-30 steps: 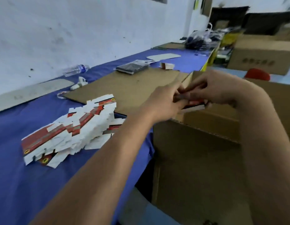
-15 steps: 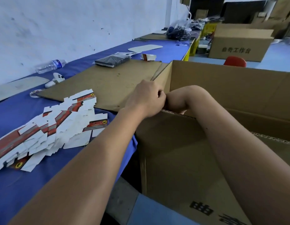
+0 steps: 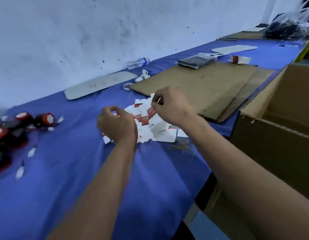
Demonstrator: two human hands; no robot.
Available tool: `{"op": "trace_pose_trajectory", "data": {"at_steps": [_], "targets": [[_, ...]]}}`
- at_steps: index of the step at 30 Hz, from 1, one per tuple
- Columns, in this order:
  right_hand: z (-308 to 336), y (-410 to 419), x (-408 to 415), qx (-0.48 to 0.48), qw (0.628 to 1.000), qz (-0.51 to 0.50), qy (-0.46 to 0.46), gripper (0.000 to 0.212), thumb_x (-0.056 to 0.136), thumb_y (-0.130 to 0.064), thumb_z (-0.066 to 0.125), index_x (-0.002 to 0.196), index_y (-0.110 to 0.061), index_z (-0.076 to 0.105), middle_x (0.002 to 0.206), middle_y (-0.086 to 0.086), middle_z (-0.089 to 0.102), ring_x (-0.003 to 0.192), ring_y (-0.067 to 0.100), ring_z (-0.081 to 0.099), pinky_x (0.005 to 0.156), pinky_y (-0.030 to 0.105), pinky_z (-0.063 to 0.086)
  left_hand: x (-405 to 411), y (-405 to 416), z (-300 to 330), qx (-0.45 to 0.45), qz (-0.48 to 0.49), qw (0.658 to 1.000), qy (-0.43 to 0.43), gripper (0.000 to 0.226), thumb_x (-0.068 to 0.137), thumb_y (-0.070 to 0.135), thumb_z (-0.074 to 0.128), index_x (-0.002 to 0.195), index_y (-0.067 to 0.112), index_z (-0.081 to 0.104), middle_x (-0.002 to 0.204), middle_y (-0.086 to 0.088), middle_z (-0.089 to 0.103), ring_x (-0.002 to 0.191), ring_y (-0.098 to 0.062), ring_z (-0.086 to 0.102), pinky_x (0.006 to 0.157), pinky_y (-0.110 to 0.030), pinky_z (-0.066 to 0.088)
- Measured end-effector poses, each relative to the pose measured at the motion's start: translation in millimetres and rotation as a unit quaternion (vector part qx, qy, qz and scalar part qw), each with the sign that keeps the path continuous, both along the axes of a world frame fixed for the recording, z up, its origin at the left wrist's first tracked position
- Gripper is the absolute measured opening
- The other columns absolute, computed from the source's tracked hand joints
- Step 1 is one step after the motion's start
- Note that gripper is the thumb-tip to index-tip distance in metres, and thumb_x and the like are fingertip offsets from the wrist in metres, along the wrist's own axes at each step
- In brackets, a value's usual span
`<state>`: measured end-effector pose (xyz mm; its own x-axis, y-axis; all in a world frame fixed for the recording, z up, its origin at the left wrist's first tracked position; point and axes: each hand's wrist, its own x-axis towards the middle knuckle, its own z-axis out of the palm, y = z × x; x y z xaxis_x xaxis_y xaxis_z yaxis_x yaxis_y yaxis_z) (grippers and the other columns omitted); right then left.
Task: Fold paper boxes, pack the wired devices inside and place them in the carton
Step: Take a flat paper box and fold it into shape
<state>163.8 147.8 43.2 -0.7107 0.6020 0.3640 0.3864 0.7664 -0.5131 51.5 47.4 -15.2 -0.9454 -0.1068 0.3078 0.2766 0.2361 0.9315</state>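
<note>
At the counter (image 3: 115, 179)'s near-right edge stands the open carton (image 3: 271, 135), handy for dropping packs in. The left hand (image 3: 116, 124), curled, steadies the flat paper boxes (image 3: 150, 123) mid-counter while the right hand (image 3: 169, 104) pinches one blank free. Wired devices (image 3: 20, 123) wait at the left edge.
</note>
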Motion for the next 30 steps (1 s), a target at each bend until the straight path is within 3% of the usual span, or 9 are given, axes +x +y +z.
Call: {"op": "trace_pose_trajectory", "data": {"at_steps": [4, 7, 11, 13, 16, 19, 21, 25, 30], "targets": [[-43.8, -34.0, -84.3, 0.009, 0.99, -0.012, -0.139, 0.043, 0.087, -0.049, 0.062, 0.114, -0.015, 0.066, 0.122, 0.011, 0.066, 0.118, 0.034, 0.054, 0.097, 0.04, 0.044, -74.0, -50.6, -25.0, -0.04, 0.021, 0.971, -0.234, 0.036, 0.098, 0.02, 0.047, 0.127, 0.001, 0.058, 0.133, -0.024, 0.061, 0.121, -0.042, 0.058, 0.088, -0.037, 0.043], [-62.9, -51.8, -121.2, 0.005, 0.979, -0.033, -0.202, 0.06, 0.08, -0.062, 0.063, 0.125, -0.022, 0.06, 0.136, 0.009, 0.055, 0.131, 0.034, 0.042, 0.107, 0.052, 0.033, -90.9, -56.6, -27.7, 0.015, -0.08, 0.956, -0.283, 0.048, 0.085, 0.02, 0.053, 0.123, -0.006, 0.063, 0.113, -0.026, 0.069, 0.093, -0.039, 0.066, 0.079, -0.038, 0.049], [-77.7, -62.7, -132.3, -0.007, 0.99, -0.009, -0.14, 0.075, 0.07, -0.064, 0.073, 0.132, -0.027, 0.052, 0.131, 0.009, 0.055, 0.125, 0.035, 0.045, 0.102, 0.051, 0.034, -98.6, -56.6, -32.8, 0.064, -0.11, 0.954, -0.272, 0.046, 0.065, 0.023, 0.057, 0.103, 0.003, 0.071, 0.102, -0.019, 0.075, 0.097, -0.037, 0.073, 0.087, -0.051, 0.061], [-77.7, -63.2, -132.3, -0.012, 0.993, 0.037, -0.108, 0.083, 0.068, -0.069, 0.073, 0.136, -0.026, 0.049, 0.129, 0.012, 0.056, 0.12, 0.035, 0.048, 0.101, 0.048, 0.034, -95.4, -58.6, -32.6, 0.088, -0.114, 0.949, -0.282, 0.037, 0.061, 0.023, 0.06, 0.092, 0.007, 0.068, 0.093, -0.013, 0.073, 0.089, -0.033, 0.072, 0.082, -0.042, 0.062], [-68.6, -61.0, -132.9, 0.069, 0.977, 0.097, -0.179, 0.089, 0.062, -0.074, 0.072, 0.134, -0.028, 0.047, 0.126, 0.004, 0.06, 0.122, 0.032, 0.046, 0.105, 0.047, 0.027, -91.2, -59.3, -33.1, 0.088, -0.128, 0.946, -0.285, 0.013, 0.076, 0.008, 0.063, 0.085, 0.016, 0.067, 0.091, -0.011, 0.074, 0.085, -0.03, 0.07, 0.076, -0.038, 0.058], [-58.0, -62.5, -130.5, 0.075, 0.96, 0.145, -0.229, 0.113, 0.054, -0.076, 0.076, 0.148, -0.035, 0.03, 0.141, 0.002, 0.048, 0.135, 0.034, 0.032, 0.107, 0.053, 0.028, -92.7, -63.4, -30.9, 0.098, -0.166, 0.944, -0.269, 0.028, 0.083, -0.007, 0.054, 0.082, 0.017, 0.068, 0.093, -0.015, 0.076, 0.085, -0.034, 0.072, 0.073, -0.045, 0.061], [-51.1, -64.7, -125.8, 0.076, 0.954, 0.177, -0.229, 0.131, 0.047, -0.083, 0.073, 0.156, -0.039, 0.016, 0.151, -0.002, 0.041, 0.142, 0.032, 0.024, 0.11, 0.057, 0.025, -95.2, -76.8, -21.7, 0.102, -0.178, 0.945, -0.254, 0.031, 0.087, -0.009, 0.05, 0.081, 0.017, 0.066, 0.084, -0.013, 0.074, 0.076, -0.031, 0.07, 0.058, -0.036, 0.06], [-40.4, -82.1, -118.5, -0.043, 0.938, 0.289, -0.185, 0.124, 0.051, -0.071, 0.084, 0.153, -0.039, 0.021, 0.128, -0.013, 0.057, 0.122, 0.016, 0.054, 0.095, 0.032, 0.042, -107.0, -127.8, -8.0, 0.08, -0.173, 0.963, -0.189, 0.027, 0.094, -0.004, 0.053, 0.103, 0.009, 0.075, 0.099, -0.016, 0.075, 0.082, -0.031, 0.07, 0.069, -0.037, 0.057], [-59.5, -144.7, -135.3, -0.179, 0.927, 0.328, -0.037, 0.104, 0.069, -0.055, 0.085, 0.153, -0.037, 0.027, 0.129, -0.012, 0.06, 0.115, 0.01, 0.061, 0.096, 0.029, 0.051, -89.7, -214.1, -11.1, 0.293, -0.349, 0.86, -0.228, 0.034, 0.09, 0.044, 0.073, 0.111, 0.016, 0.074, 0.113, -0.008, 0.075, 0.105, -0.028, 0.071, 0.087, -0.046, 0.061]]}}
